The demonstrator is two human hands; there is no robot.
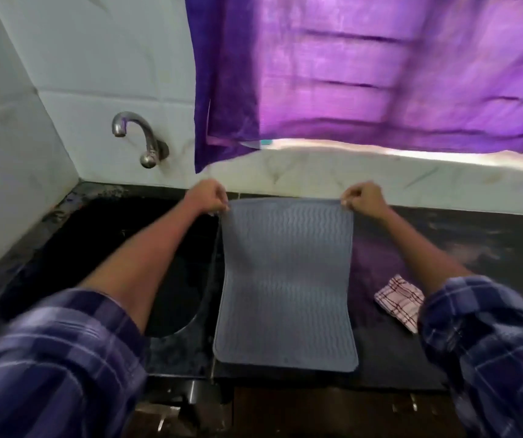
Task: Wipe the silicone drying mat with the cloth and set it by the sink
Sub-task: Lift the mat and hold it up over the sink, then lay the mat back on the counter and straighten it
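A grey ribbed silicone drying mat [285,279] hangs from its two far corners, its near half resting on the dark counter just right of the sink [64,248]. My left hand [208,196] pinches the far left corner and my right hand [363,197] pinches the far right corner, lifting that edge so the mat curves upward. A checked white and red cloth [401,300] lies crumpled on the counter to the right of the mat, partly hidden by my right sleeve.
A metal tap [140,137] juts from the white tiled wall above the black sink. A purple curtain [380,74] hangs over the window ledge behind the counter. The dark counter [459,232] stretches to the right.
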